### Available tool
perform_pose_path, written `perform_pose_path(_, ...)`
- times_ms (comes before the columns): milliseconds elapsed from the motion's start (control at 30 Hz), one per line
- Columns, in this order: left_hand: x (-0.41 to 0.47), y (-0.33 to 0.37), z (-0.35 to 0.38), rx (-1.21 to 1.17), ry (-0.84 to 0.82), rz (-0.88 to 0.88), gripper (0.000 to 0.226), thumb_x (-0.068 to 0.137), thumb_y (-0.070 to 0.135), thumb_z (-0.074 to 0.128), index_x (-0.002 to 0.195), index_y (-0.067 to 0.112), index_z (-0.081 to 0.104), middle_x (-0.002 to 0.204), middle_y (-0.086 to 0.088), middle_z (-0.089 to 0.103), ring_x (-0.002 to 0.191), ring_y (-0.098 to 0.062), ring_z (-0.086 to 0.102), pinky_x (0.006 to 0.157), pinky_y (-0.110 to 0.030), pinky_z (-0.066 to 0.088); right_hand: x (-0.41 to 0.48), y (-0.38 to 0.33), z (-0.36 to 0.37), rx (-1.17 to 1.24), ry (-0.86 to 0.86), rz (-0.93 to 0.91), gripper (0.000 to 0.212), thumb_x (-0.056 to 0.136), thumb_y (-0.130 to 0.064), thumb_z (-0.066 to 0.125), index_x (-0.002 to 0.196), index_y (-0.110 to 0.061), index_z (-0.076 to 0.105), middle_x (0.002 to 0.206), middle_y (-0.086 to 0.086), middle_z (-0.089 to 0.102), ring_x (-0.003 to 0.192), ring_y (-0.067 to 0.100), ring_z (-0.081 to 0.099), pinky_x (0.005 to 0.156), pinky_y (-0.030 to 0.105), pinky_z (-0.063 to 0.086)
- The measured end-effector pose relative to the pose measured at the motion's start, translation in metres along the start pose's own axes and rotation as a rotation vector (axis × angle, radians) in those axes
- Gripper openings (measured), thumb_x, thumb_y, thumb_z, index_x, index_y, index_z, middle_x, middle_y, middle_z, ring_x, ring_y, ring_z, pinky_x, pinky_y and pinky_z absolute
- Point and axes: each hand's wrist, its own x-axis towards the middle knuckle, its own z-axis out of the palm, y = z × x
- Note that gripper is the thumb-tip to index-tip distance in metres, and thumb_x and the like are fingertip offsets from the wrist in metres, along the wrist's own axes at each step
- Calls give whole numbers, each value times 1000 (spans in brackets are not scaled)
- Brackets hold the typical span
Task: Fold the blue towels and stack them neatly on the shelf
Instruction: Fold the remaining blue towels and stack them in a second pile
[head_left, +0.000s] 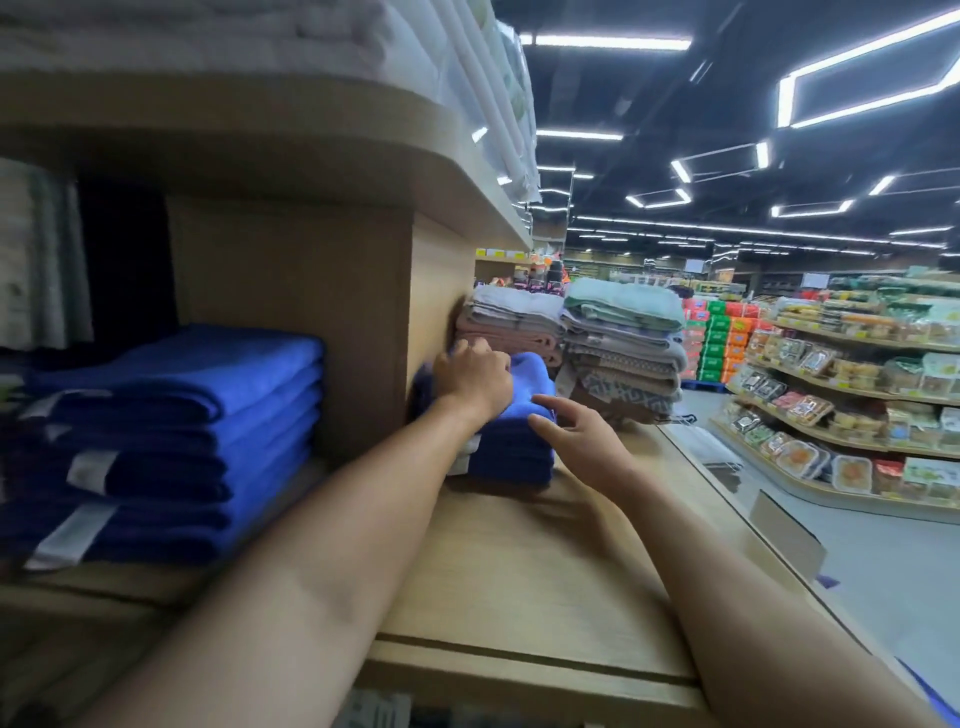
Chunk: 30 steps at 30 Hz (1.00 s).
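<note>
While the person leans toward the shelf, the left hand lies on the top towel of the small blue stack. Its fingers are bent over the towel's far side and seem to hold the cloth. The right hand is spread and relaxed, with nothing in it, just beside the right front corner of this stack. I cannot tell if the fingertips touch the cloth.

The small stack sits on the shelf board, close against the wooden partition. On the other side of the partition a big blue stack lies already folded. Behind the hands stand piles of grey and beige towels.

I judge that the step is to settle and square this top towel. To do it well, the left hand should press down flat and not pull, because soft cloth wrinkles easily when it is dragged. The right palm can come against the open side and push gently toward the partition, so that the wall works as a stop and all the edges come into one line. The folded edge should face the front, as in the big stack. Any push should be low and slow, because a push high on the stack may make the upper towels slide off the lower ones.
</note>
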Motion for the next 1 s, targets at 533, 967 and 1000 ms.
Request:
perform_pose_path(533,-227,81,-42,-176,-485,381,59,89,74,21,141,51,35,155,14,39,140,-17,37,113,-52,31,-189,12,-204,-42,415,-47,13,93,-23,65,98,-25,77,91,-17,74,82,-4,69,67,9,49)
perform_pose_path(967,-228,81,-44,-244,-458,308,71,79,85,23,143,55,34,156,19,37,143,-12,34,116,-48,26,-250,207,-153,-700,-67,681,33,86,-51,51,108,-27,52,89,-10,60,90,21,57,84,40,35)
perform_pose_path(1000,-228,81,-43,-246,-451,310,72,79,85,23,143,55,35,155,20,38,142,-12,35,115,-47,27,-248,206,-150,-726,-60,669,28,87,-50,51,104,-29,56,87,-12,61,88,18,57,87,41,32)
